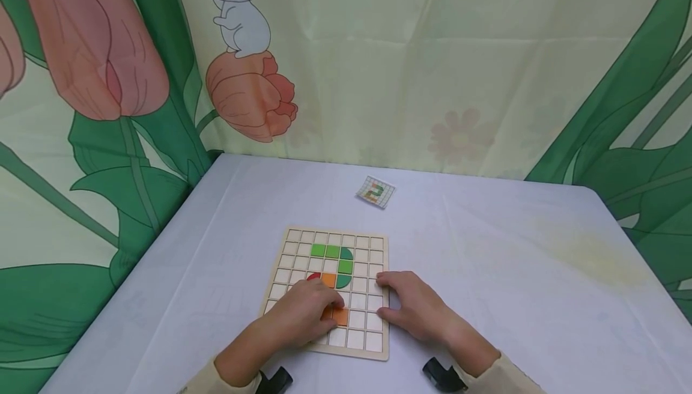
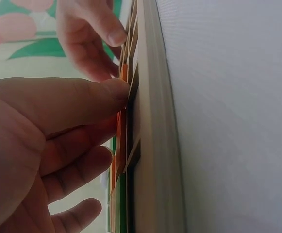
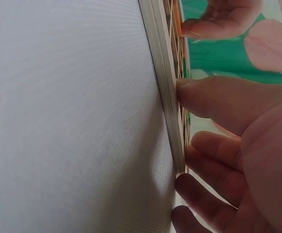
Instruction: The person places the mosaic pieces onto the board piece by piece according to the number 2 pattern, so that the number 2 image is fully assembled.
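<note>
A wooden grid board (image 1: 357,355) lies flat on the table. My left hand (image 1: 300,315) reaches over its lower left part, and its thumb and index finger pinch an orange tile (image 2: 123,141) at the grid. Just right of these fingertips sits another orange tile (image 1: 341,317). Farther up the grid are green square tiles (image 1: 332,251), dark green rounded tiles (image 1: 343,281), an orange tile (image 1: 328,280) and a red piece (image 1: 313,275), partly covered by the left hand. My right hand (image 1: 416,307) touches the board's right edge with thumb and fingertips, its fingers loosely bent.
A small card (image 1: 375,192) printed with a coloured grid pattern lies beyond the board. White cloth (image 1: 486,250) covers the table. Behind it hangs a curtain (image 1: 373,81) with tulips and a cartoon animal. Black wrist cameras (image 1: 443,376) sit by both sleeves.
</note>
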Demonstrator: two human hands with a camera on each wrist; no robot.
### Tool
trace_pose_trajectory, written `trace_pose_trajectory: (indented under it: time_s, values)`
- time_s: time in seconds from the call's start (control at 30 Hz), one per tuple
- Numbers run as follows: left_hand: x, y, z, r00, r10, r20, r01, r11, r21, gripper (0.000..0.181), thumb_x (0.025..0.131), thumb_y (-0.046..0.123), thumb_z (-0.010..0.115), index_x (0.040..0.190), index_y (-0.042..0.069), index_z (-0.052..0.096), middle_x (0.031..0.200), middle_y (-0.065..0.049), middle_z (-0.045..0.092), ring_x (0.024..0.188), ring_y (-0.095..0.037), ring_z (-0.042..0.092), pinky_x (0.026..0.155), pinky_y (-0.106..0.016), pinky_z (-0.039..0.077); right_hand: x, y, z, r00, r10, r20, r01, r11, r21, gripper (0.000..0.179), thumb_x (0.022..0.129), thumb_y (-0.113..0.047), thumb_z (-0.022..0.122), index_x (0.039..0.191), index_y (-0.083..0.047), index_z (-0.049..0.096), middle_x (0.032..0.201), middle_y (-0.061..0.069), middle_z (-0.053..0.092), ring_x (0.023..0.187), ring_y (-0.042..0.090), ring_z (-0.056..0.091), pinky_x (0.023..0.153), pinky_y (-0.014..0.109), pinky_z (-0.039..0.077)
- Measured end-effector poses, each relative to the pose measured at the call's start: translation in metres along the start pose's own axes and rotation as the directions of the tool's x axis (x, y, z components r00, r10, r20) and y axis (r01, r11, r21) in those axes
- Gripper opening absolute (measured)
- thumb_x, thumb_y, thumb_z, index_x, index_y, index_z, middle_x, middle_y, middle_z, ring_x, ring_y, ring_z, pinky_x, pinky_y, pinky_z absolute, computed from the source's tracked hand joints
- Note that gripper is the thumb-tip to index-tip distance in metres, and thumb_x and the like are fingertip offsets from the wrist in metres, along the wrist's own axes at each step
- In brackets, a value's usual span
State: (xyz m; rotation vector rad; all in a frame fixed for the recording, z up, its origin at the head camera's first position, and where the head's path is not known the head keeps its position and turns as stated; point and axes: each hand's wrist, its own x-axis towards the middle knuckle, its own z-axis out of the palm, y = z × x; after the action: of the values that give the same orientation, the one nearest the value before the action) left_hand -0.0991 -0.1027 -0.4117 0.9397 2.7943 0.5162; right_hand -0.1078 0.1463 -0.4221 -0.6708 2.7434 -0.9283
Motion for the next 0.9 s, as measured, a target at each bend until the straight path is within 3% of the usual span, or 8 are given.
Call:
trace_pose_trajectory:
  time_s: [0.5, 0.9]
  values:
    - [0.0003, -0.0004, -0.0024, 0.999, 0.037, 0.006, -0.037, 0.998, 0.052, 0.017, 0.084, 0.021, 0.081, 0.099, 0.019, 0.074, 0.088, 0.015, 0.062, 0.083, -0.007, 0.048, 0.080, -0.030, 0.044, 0.0010, -0.0002, 0.0000, 1.000, 0.005, 0.001, -0.005, 1.000, -0.007, 0.044, 0.086, -0.014, 0.077, 0.125, 0.000, 0.062, 0.134, 0.013, 0.058, 0.128, 0.034, 0.049, 0.107, 0.051, 0.037]
    - [0.0035, -0.0033, -0.0041, 1.000, 0.026, -0.016, -0.025, 0.997, 0.073, 0.015, 0.085, 0.020, 0.080, 0.099, 0.018, 0.075, 0.091, 0.013, 0.066, 0.087, -0.010, 0.054, 0.085, -0.034, 0.045, 0.0087, -0.0017, 0.0019, 0.999, 0.037, 0.004, -0.037, 0.999, -0.020, 0.045, 0.087, -0.015, 0.076, 0.127, -0.001, 0.062, 0.134, 0.013, 0.058, 0.128, 0.033, 0.049, 0.108, 0.050, 0.038]
